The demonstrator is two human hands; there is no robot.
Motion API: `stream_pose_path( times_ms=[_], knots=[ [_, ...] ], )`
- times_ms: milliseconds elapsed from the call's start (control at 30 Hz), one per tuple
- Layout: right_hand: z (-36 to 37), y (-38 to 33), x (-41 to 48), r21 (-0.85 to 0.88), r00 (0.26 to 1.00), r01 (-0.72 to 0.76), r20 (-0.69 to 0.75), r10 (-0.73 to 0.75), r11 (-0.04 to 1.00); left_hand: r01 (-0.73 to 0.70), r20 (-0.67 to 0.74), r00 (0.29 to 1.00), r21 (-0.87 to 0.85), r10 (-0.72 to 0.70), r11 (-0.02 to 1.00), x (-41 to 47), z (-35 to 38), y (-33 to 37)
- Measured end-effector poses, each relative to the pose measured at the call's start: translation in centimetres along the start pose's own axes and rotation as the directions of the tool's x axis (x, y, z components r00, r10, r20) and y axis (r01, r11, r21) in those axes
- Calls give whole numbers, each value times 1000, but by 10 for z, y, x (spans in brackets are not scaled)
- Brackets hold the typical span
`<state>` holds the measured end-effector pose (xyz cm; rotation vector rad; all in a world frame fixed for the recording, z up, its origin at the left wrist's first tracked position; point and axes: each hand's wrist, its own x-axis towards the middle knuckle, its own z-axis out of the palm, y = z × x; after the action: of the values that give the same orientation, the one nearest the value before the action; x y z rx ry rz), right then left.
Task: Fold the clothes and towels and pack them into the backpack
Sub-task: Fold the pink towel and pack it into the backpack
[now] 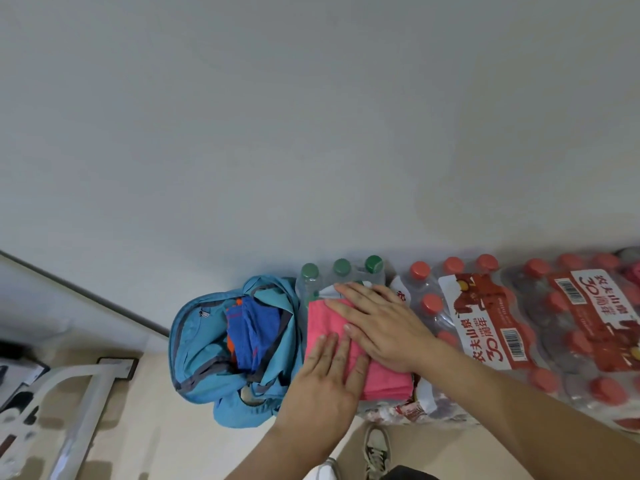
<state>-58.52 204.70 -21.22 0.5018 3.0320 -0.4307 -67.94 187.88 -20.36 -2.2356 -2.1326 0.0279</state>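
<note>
Left hand (325, 375): nearest to me, palm down on the near half of the towel, fingers (341, 348) straight and close together, pressing flat.
Right hand (384, 327): palm down on the far half, fingers straight and slightly spread; the tips reach past the towel's far edge.
Towel (320, 323): pink, soft matte cloth, folded into a thick rectangle. I read its long axis as running away from me toward the wall, leaning a little left at the far end. Stacked fold edges show at the near right corner. It lies on top of the green-capped bottles, just beside the backpack.
Backpack (201, 358): teal, thin crinkled fabric with grey trim, slumped on the floor (156, 410), mouth open upward.
Clothes (252, 334): blue with orange patches, bunched inside the backpack.
Green-capped bottles (341, 268): clear plastic, upright against the wall (311, 133).
Red-capped bottles (485, 327): shrink-wrapped packs with red and white labels, right of the towel.
Shoe (375, 452): laced, pale, on the beige floor below the towel.
</note>
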Motion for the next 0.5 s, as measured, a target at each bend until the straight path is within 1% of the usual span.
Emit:
stream_pose_path(
  times_ms=[100, 167, 200, 267, 300, 333, 367, 433, 467, 500],
  knots=[
    [2, 1, 2, -36, 999, -3, -52, 1, 999, -19, -63, 998, -76, 14, 997, -5, 7, -10],
    [-2, -5, -1, -36, 992, -45, -115, 40, 998, -27, -65, 998, -128, 19, 991, -5, 11, -15],
    [-4, -10, -6, 4, 986, -56, -157, 56, 998, -28, -60, 998, -140, 20, 990, -5, 11, -16],
    [-11, -24, -23, 187, 975, -52, -202, 90, 981, -45, -61, 998, -147, 36, 988, -2, 11, -17],
    [-12, -32, -35, 248, 973, -61, -201, 113, 967, -61, -61, 997, -147, 52, 987, -1, 9, -17],
    [-9, -39, -48, 252, 975, -68, -187, 118, 965, -73, -59, 996, -147, 65, 986, 0, 7, -18],
    [-5, -45, -60, 191, 979, -65, -177, 100, 979, -81, -64, 995, -146, 72, 986, 0, 5, -19],
    [7, -52, -76, 12, 993, -52, -107, 53, 999, -70, -81, 995, -168, 57, 983, 2, -3, -21],
    [13, -52, -79, -42, 995, -56, -81, 52, 998, -60, -85, 995, -183, 45, 981, 2, -5, -22],
    [19, -50, -80, -70, 995, -51, -87, 45, 996, -52, -82, 996, -191, 37, 980, 1, -5, -22]
  ],
)
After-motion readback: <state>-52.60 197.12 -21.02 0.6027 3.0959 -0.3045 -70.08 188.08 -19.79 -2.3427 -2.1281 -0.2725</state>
